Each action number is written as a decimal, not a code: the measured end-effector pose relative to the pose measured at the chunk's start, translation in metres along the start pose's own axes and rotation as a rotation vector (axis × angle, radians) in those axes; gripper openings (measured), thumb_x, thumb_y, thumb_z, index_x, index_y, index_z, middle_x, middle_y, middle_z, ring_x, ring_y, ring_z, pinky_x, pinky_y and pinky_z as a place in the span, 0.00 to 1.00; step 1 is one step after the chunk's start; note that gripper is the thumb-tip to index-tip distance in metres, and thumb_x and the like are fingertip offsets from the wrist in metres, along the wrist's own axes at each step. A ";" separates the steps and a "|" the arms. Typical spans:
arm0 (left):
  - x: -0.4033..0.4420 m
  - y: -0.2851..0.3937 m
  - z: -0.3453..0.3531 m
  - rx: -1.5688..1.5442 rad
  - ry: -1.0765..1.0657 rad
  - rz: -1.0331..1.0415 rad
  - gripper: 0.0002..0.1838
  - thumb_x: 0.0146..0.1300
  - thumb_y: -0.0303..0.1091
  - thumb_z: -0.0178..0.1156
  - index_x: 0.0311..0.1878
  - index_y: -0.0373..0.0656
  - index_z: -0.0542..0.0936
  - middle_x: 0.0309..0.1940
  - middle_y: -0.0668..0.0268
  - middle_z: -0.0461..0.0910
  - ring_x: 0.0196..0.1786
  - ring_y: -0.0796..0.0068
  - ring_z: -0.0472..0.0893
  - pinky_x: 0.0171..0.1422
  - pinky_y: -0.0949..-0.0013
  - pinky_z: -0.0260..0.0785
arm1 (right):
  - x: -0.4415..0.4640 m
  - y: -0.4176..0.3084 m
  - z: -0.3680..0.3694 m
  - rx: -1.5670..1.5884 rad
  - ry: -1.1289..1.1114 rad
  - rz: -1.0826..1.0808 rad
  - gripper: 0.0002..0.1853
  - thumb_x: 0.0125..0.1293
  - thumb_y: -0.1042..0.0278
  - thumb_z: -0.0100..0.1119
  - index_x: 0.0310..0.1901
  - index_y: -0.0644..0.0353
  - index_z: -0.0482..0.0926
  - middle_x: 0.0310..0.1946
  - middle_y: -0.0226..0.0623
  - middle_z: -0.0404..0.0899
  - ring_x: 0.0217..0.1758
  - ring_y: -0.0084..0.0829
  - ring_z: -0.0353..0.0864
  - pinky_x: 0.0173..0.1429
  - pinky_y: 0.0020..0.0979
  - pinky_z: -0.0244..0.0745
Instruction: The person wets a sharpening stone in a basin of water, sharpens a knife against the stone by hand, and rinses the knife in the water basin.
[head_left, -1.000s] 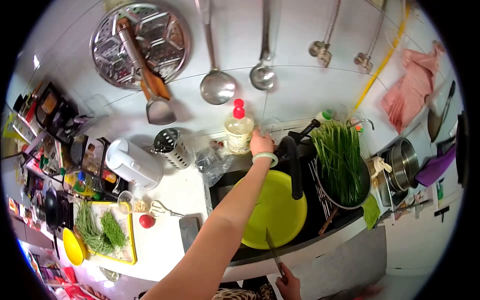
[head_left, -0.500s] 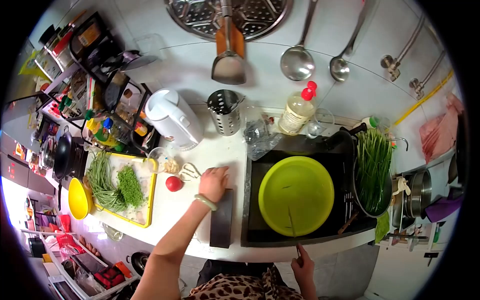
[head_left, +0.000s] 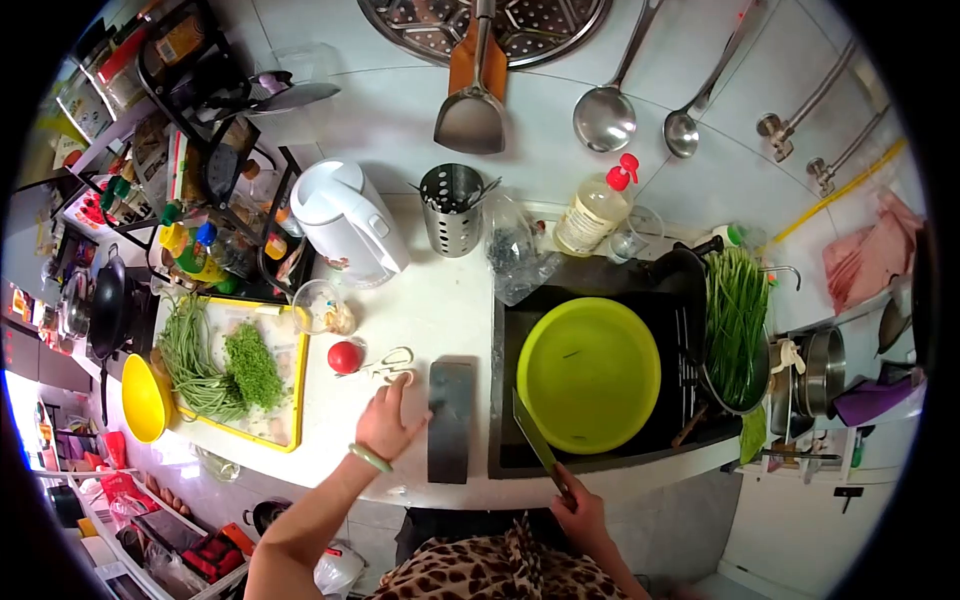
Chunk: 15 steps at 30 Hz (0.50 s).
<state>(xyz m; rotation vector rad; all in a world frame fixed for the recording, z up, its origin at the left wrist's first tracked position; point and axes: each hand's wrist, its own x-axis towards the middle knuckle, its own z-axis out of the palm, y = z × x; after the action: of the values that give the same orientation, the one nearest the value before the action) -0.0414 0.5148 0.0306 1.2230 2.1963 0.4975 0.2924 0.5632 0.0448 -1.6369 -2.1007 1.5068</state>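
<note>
My right hand [head_left: 580, 515] grips the handle of a kitchen knife [head_left: 534, 432], its blade slanting up and left over the sink's left rim, beside the lime-green basin [head_left: 590, 375]. My left hand [head_left: 390, 425] is over the white counter, palm down with fingers extended and thumb spread. Its fingertips are at the near end of a pair of light-handled scissors [head_left: 396, 358]; whether they touch is unclear. Just right of the thumb, a dark grey rectangular block like a whetstone [head_left: 451, 422] lies lengthwise. Beyond the scissors sits a tomato [head_left: 345, 357].
Left on the counter are a yellow-rimmed board [head_left: 297, 400] with long beans and chopped greens, and a yellow bowl [head_left: 147, 398]. A white kettle [head_left: 345, 225] and a perforated utensil holder [head_left: 452, 215] stand behind. Right of the sink, a pan holds long green stalks [head_left: 737, 330].
My left hand has moved left and nearer me, off the far end of the block. The scissors have shifted nearer me. My right hand brought the knife left, from over the basin to the sink's edge.
</note>
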 end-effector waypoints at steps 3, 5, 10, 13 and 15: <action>-0.030 0.014 0.043 0.036 0.174 0.024 0.56 0.41 0.48 0.71 0.69 0.38 0.49 0.54 0.43 0.65 0.52 0.45 0.69 0.56 0.55 0.66 | 0.000 0.011 0.006 0.055 0.034 0.017 0.31 0.55 0.69 0.56 0.63 0.51 0.66 0.18 0.35 0.70 0.21 0.22 0.69 0.31 0.23 0.67; -0.037 0.027 0.070 -0.022 0.197 -0.048 0.60 0.36 0.47 0.74 0.69 0.36 0.47 0.55 0.40 0.62 0.54 0.42 0.66 0.60 0.53 0.63 | 0.001 0.004 0.006 0.104 0.050 0.034 0.30 0.55 0.69 0.55 0.63 0.51 0.66 0.18 0.34 0.69 0.22 0.21 0.67 0.31 0.23 0.66; -0.022 0.038 0.091 -0.036 0.282 -0.069 0.55 0.37 0.36 0.70 0.70 0.42 0.49 0.55 0.43 0.63 0.56 0.44 0.65 0.60 0.53 0.62 | 0.004 0.001 0.000 0.143 0.031 0.125 0.30 0.56 0.70 0.54 0.64 0.53 0.65 0.17 0.31 0.66 0.22 0.18 0.62 0.31 0.22 0.64; 0.013 0.040 0.083 -0.075 0.318 -0.073 0.54 0.37 0.34 0.68 0.70 0.43 0.49 0.55 0.45 0.64 0.55 0.44 0.65 0.59 0.52 0.62 | 0.007 0.002 0.001 0.184 0.057 0.118 0.30 0.56 0.70 0.54 0.63 0.53 0.66 0.17 0.30 0.65 0.20 0.18 0.60 0.30 0.22 0.63; 0.048 0.042 0.078 -0.082 0.352 -0.067 0.54 0.38 0.33 0.68 0.69 0.42 0.49 0.54 0.46 0.64 0.55 0.44 0.66 0.59 0.52 0.62 | 0.010 0.005 0.000 0.183 0.067 0.109 0.29 0.56 0.70 0.54 0.63 0.52 0.66 0.16 0.29 0.64 0.20 0.18 0.60 0.29 0.22 0.63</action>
<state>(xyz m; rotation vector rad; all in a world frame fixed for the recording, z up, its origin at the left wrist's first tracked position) 0.0158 0.5813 -0.0196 1.0799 2.4693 0.8188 0.2920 0.5706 0.0367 -1.7334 -1.8078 1.5974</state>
